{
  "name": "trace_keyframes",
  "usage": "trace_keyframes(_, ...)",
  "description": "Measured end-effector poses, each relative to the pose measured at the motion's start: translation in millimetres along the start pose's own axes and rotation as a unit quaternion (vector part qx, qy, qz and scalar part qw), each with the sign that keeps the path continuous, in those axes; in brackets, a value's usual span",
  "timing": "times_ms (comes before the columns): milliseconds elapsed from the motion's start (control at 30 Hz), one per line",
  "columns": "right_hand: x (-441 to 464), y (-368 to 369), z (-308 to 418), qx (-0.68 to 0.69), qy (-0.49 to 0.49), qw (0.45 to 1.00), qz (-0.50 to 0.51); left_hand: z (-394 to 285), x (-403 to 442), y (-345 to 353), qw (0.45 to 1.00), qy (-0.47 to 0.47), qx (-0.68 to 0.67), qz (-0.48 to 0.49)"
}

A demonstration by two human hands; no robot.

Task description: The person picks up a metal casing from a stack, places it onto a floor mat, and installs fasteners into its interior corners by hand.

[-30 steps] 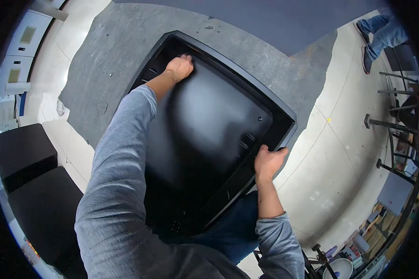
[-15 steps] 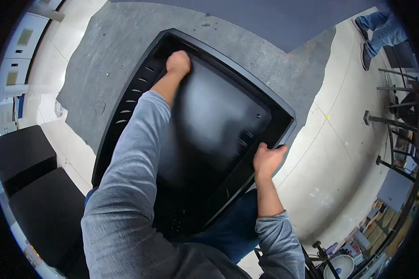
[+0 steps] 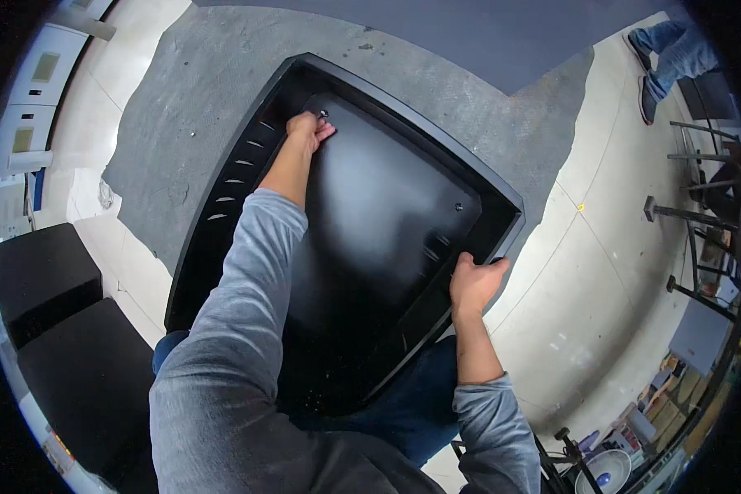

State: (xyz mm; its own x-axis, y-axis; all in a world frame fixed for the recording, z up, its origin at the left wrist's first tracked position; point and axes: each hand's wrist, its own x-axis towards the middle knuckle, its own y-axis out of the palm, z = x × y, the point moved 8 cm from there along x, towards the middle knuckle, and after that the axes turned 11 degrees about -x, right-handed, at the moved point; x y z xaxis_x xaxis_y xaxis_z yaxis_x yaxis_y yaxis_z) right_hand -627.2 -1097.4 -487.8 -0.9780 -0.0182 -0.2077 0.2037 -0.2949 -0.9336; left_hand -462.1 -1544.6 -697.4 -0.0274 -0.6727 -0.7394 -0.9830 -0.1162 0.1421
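A large black tray-like housing [image 3: 370,189] with raised walls lies tilted across my lap, its glossy inner face toward me. Slots show in its left wall. Near its upper left inner corner is a small screw-like fitting [image 3: 323,114]; a similar fitting [image 3: 459,207] is at the right. My left hand [image 3: 309,129] is inside the housing just below the upper fitting, fingers apart, and seems to hold nothing. My right hand [image 3: 476,281] grips the right wall of the housing, thumb inside and fingers over the rim.
Two black boxes [image 3: 45,272] stand at the left. A grey mat [image 3: 165,123] covers the floor under the housing. A person's legs in jeans [image 3: 675,66] are at the upper right. Metal frames [image 3: 692,216] and a fan [image 3: 605,473] stand at the right.
My left hand has come off the upper left corner area and drawn slightly down, its fingers spreading and the upper fitting coming into view. My right hand stays on the rim.
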Motion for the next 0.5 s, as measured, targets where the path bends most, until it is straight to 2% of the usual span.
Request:
trace_keyframes(100,0,1,-1,0.018,0.014,1.0,0.017,5,5,-7,0.998,0.024,0.065,0.009)
trace_keyframes(133,-1,0,1,0.021,0.013,1.0,0.017,2,9,-11,0.988,0.116,0.102,0.006)
trace_keyframes(200,-3,-5,5,0.028,0.015,0.999,0.016,-9,5,-10,0.932,0.283,0.226,0.03)
trace_keyframes(300,0,2,-2,0.016,0.009,1.0,0.01,-11,-4,-2,0.88,0.346,0.326,0.021)
trace_keyframes(467,-1,0,0,0.024,0.014,0.999,0.021,-26,-50,6,0.855,0.365,0.368,0.023)
trace_keyframes(500,-1,-1,2,0.024,0.013,0.999,0.02,-25,-57,11,0.835,0.385,0.391,0.041)
